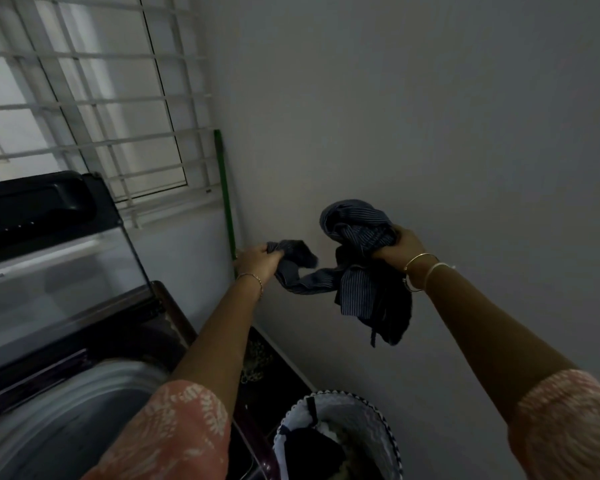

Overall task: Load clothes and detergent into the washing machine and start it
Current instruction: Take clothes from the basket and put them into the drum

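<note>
Nearest the camera, two pink patterned sleeves frame the view. Between them, low at the right, stands a laundry basket [368, 410] with dark and pale clothes lying in it. At the lower left the washing machine [84, 348] shows the grey rim of its drum [84, 410], blurred, so I cannot tell whether anything lies inside. Further out, both arms reach forward and hold one garment in the air, a blue striped shirt [357, 289]. It hangs above the gap between basket and machine, to the right of the drum and touching neither. The left hand [257, 263] has its fingers curled tight round one twisted end. The right hand [400, 245] has its fingers closed round the bunched bulk, with loose cloth dangling below the wrist. Behind the left arm the machine's glass lid [59, 271] stands raised, so the opening is free. Beyond it a green pole [226, 199] leans in the corner, with a barred window [101, 98] above and a plain wall [430, 116] to the right. This looks like the loading step, with the shirt being shaken out or untangled. The next move calls for swinging it left over the drum and releasing both grips. More clothes wait in the basket, and no detergent is in view.
</note>
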`<state>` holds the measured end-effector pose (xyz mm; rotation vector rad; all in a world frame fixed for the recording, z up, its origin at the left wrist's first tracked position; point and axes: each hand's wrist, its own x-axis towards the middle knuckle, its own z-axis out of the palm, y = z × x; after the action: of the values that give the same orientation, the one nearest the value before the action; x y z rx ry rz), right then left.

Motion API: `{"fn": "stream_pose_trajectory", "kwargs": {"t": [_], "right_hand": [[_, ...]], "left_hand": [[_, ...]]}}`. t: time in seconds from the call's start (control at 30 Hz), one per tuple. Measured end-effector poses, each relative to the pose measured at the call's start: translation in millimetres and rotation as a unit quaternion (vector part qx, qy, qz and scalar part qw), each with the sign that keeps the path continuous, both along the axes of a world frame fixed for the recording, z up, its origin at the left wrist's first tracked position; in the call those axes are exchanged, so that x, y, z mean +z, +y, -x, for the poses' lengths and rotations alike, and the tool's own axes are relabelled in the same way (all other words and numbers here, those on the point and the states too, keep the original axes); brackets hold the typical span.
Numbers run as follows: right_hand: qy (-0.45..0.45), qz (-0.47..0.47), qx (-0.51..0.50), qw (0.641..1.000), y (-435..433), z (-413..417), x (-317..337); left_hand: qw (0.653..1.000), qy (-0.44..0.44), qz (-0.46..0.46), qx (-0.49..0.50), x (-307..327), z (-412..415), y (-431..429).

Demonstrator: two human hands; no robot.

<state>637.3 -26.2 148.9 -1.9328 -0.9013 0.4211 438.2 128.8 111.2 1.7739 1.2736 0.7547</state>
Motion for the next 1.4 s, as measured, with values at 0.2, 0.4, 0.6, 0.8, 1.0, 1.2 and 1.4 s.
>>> {"fn": "stream_pose_trajectory", "kwargs": {"t": [0.2, 0.4, 0.6, 0.8, 1.0, 1.2, 1.4], "right_hand": [[0.074, -0.043, 0.007, 0.996, 4.7, 12.9, 10.1], [0.057, -0.055, 0.032, 0.996, 12.1, 28.2, 21.0], [-0.063, -0.072, 0.051, 0.994, 18.1, 56.9, 31.9], [-0.166, -0.078, 0.119, 0.976, 31.3, 89.4, 31.2], [-0.262, -0.02, 0.197, 0.945, 35.5, 109.2, 23.7], [-0.229, 0.015, 0.151, 0.961, 33.3, 126.5, -17.8], [0.152, -0.011, 0.032, 0.988, 37.8, 181.6, -70.9]], "left_hand": [[0.91, -0.366, 0.138, -0.139, 37.3, -6.8, -8.3], [0.859, -0.365, 0.23, -0.277, 54.0, -7.0, -14.7], [0.88, -0.265, 0.278, -0.279, 57.4, -10.6, -34.4], [0.87, -0.327, 0.317, -0.191, 57.0, -13.0, -59.0], [0.815, -0.471, 0.33, -0.074, 48.1, 4.6, -59.9], [0.774, -0.536, 0.336, 0.028, 26.5, 38.4, -52.2], [0.757, -0.578, 0.292, 0.087, 9.4, 102.1, -47.0]]}}
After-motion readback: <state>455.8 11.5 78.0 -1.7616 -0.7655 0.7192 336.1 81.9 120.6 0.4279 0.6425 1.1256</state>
